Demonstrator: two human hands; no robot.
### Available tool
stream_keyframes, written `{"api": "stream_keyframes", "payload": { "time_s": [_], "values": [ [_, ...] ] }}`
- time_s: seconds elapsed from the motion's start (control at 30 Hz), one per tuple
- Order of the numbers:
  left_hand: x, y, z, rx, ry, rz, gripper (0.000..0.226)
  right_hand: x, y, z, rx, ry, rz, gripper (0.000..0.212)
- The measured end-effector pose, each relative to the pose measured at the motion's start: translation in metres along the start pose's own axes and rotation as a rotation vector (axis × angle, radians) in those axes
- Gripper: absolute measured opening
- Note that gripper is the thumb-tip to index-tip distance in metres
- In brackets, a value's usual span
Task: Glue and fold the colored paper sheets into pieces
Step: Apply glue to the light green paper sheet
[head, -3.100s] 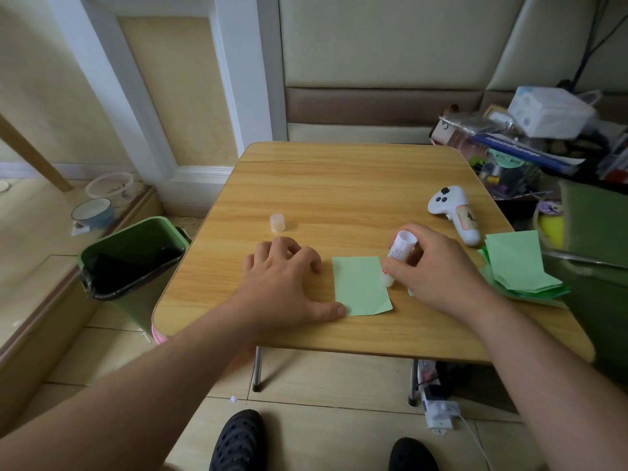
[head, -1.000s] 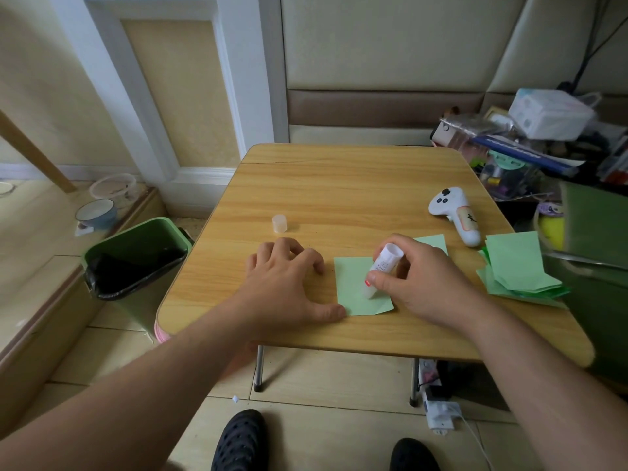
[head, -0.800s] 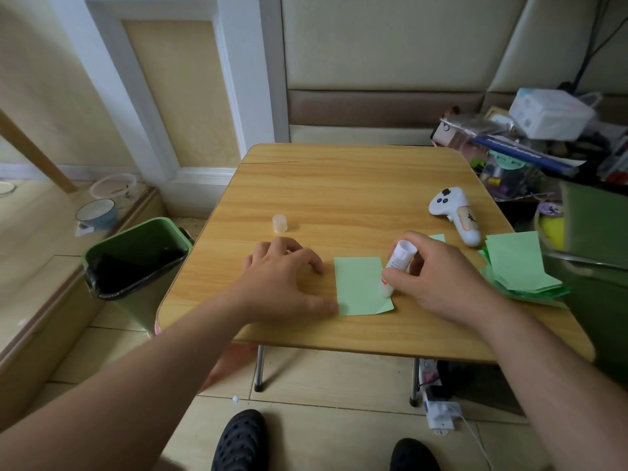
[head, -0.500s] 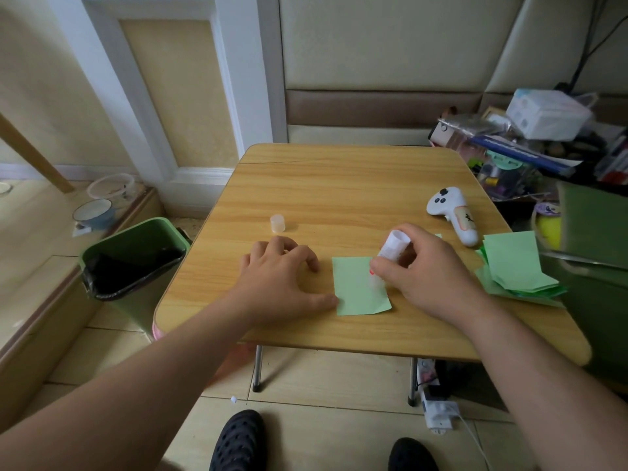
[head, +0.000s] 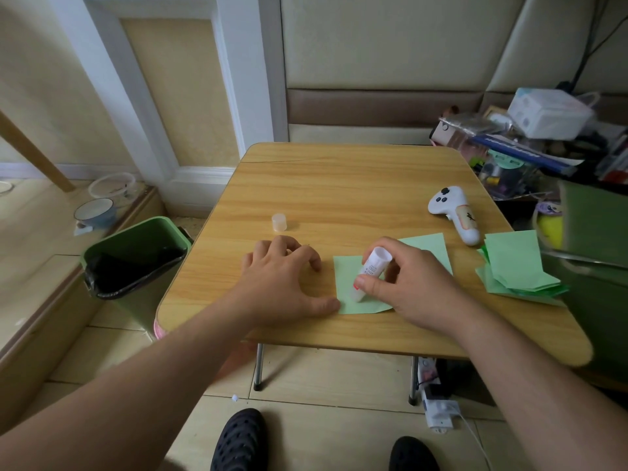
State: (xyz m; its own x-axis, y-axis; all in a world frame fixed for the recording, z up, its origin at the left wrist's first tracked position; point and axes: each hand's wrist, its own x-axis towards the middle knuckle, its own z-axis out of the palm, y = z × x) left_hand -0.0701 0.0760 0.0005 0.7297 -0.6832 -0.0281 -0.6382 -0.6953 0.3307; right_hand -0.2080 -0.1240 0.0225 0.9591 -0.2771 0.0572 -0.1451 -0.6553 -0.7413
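A light green paper sheet lies flat near the front edge of the wooden table. My right hand grips a white glue stick, tilted, with its lower tip down on the sheet. My left hand rests on the table beside the sheet, fingers loosely bent, thumb tip touching the sheet's lower left corner. A second green sheet shows behind my right hand. The glue stick's cap stands alone further back on the left.
A stack of green paper pieces lies at the table's right edge. A white handheld controller lies behind it. A green waste bin stands left of the table. Cluttered boxes and a green container crowd the right side.
My right hand has moved the glue stick back and forth over the sheet and now holds its tip lower on the sheet. My left hand has stayed in place.
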Motion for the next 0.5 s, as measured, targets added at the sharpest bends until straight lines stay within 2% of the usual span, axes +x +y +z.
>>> {"api": "stream_keyframes", "payload": {
  "time_s": [0.5],
  "values": [
    [0.000, 0.001, -0.002, -0.005, -0.016, 0.014, 0.064, -0.005, 0.008, -0.026, -0.113, 0.085, 0.069, 0.017]
  ]
}}
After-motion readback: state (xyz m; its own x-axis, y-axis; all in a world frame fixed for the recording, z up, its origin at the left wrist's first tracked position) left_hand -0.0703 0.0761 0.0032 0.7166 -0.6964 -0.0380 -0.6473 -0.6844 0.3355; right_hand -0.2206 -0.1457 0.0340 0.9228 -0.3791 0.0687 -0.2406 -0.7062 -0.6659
